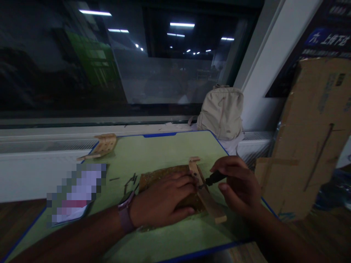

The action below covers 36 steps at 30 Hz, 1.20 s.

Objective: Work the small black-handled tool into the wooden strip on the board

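Observation:
My left hand [164, 199] lies flat with its fingers stretched over a brown board [161, 173]. Its fingertips reach the side of a narrow light-wood piece [211, 205] with dark holes, which lies slanted across the board's right part. In my right hand [241, 186] is a small screwdriver [215, 178], its black handle pinched between thumb and fingers. The screwdriver points left at the wood piece, near my left fingertips. Whether its tip sits on a screw is too small to tell.
Several dark screws or nails [130, 180] lie left of the board on the green table [131, 149]. A curved slatted wooden piece [104, 146] rests at the far-left corner. A blurred booklet-like item [79, 193] is at left. A beige backpack [222, 111] and tall cardboard [312, 138] stand beyond.

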Each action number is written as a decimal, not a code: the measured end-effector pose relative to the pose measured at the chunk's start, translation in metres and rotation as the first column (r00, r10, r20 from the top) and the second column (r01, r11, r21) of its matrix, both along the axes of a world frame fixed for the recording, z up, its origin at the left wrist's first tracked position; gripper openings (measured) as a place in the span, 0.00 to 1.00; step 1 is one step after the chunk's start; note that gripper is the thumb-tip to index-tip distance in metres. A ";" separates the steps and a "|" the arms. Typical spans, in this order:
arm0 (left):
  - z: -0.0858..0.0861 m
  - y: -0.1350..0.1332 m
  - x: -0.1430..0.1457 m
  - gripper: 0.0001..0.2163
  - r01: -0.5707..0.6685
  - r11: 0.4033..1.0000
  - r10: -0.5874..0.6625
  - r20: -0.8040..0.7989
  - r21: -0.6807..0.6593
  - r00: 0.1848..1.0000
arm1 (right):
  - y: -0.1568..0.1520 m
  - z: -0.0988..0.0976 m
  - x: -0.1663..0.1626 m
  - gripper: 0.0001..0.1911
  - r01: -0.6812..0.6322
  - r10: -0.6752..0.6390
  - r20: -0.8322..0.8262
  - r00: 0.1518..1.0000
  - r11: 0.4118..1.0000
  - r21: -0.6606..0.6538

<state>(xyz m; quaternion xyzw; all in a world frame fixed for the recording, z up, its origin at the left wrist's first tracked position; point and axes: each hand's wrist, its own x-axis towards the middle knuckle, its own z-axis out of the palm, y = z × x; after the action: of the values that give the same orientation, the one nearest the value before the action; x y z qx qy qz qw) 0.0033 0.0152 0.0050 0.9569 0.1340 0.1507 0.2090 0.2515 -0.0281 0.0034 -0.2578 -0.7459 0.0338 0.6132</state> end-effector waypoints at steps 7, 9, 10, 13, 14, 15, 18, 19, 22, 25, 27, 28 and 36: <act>-0.002 0.001 0.000 0.17 0.017 0.999 -0.018 0.020 0.030 1.000 | -0.002 -0.002 -0.003 0.17 -0.142 0.134 -0.073 0.988 0.981 -0.129; -0.001 0.001 0.000 0.17 0.017 0.999 -0.018 0.016 0.037 1.000 | 0.002 -0.003 -0.002 0.18 -0.088 0.080 -0.091 0.993 0.992 -0.087; -0.001 0.002 0.000 0.17 0.020 0.999 -0.020 0.015 0.038 1.000 | 0.003 -0.003 -0.001 0.19 -0.056 0.051 -0.095 0.994 0.997 -0.057; -0.001 0.002 0.000 0.18 0.025 0.999 -0.025 0.015 0.039 1.000 | 0.004 -0.002 0.001 0.15 -0.010 0.009 -0.059 0.998 1.000 -0.018; -0.001 0.002 0.000 0.19 0.024 0.999 -0.025 0.015 0.039 1.000 | 0.003 -0.001 0.001 0.13 -0.011 0.010 -0.032 0.999 1.000 -0.024; -0.002 0.002 0.000 0.19 0.023 0.999 -0.024 0.014 0.039 1.000 | 0.001 -0.001 0.001 0.14 -0.016 0.016 -0.003 1.000 0.999 -0.033; -0.003 0.002 0.001 0.18 0.023 0.999 -0.024 0.023 0.037 0.999 | -0.004 -0.001 0.000 0.17 -0.060 0.067 0.077 0.995 0.994 -0.092; -0.003 0.002 0.001 0.18 0.024 0.999 -0.025 0.027 0.036 0.999 | -0.004 -0.001 0.000 0.19 -0.079 0.089 0.086 0.992 0.990 -0.113; -0.004 0.002 0.001 0.17 0.021 0.999 -0.022 0.031 0.036 0.999 | -0.002 -0.004 -0.001 0.23 -0.096 0.103 0.047 0.994 0.988 -0.121; -0.004 0.002 0.001 0.18 0.017 0.999 -0.018 0.035 0.032 0.999 | 0.004 -0.006 0.000 0.24 -0.067 0.066 -0.011 0.998 0.996 -0.058; -0.005 0.002 0.001 0.17 0.017 1.000 -0.018 0.040 0.026 0.999 | 0.006 -0.007 0.001 0.23 -0.059 0.058 -0.022 0.998 0.997 -0.042; -0.005 0.002 0.001 0.17 0.017 1.000 -0.018 0.041 0.022 0.999 | 0.007 -0.007 0.001 0.22 -0.059 0.058 -0.026 0.998 0.997 -0.044; -0.005 0.002 0.001 0.17 0.023 0.999 -0.024 0.056 0.023 0.998 | -0.004 -0.008 -0.001 0.18 -0.143 0.143 -0.009 0.990 0.975 -0.171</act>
<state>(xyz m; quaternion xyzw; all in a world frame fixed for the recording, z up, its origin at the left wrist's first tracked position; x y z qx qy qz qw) 0.0044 0.0172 0.0005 0.9560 0.1151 0.1767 0.2037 0.2508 -0.0323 -0.0049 -0.2551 -0.7579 0.1413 0.5836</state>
